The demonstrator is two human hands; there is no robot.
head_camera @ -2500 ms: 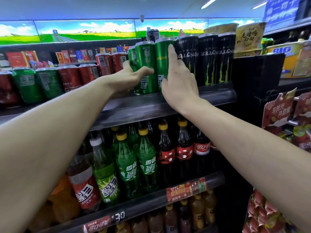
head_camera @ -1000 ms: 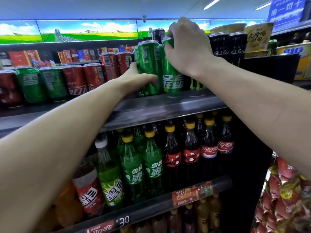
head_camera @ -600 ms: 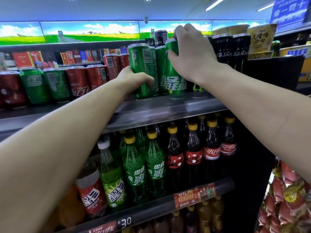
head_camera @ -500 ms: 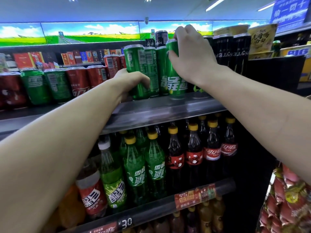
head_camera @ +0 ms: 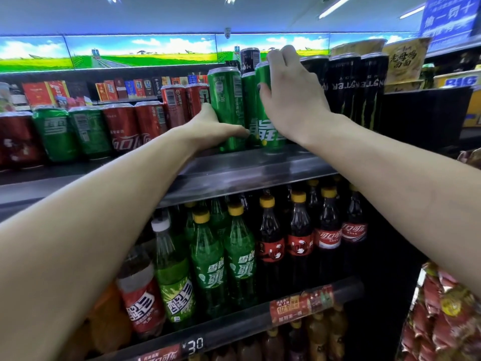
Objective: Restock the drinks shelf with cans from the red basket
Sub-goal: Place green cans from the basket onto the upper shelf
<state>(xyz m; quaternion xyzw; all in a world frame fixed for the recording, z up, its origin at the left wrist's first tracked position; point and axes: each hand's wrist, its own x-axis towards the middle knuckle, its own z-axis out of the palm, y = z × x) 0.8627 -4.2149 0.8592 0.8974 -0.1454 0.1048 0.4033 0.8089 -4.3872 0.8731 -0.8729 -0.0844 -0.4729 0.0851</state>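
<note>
Two bare arms reach up to a dark metal drinks shelf (head_camera: 234, 168) under blue-lit shop lighting, with a glowing meadow panel (head_camera: 140, 50) running along the wall above it. At the far left, squat red and green cans (head_camera: 88, 131) stand in a glossy row. The left hand (head_camera: 208, 131) lies low against a tall green can (head_camera: 226, 100), thumb across its base and fingers behind it out of sight; the can stands upright near the shelf's front edge. A second green can (head_camera: 248, 100) is wedged just behind. The right hand (head_camera: 291, 100) wraps the upper part of a third tall green can (head_camera: 268, 131), fingers curled over its rim, thumb on its near side; it stands upright on the shelf. Right of it stand matte black Monster cans (head_camera: 351, 84). Below, green and dark plastic bottles (head_camera: 234, 256) with yellow caps crowd the lower shelf.
</note>
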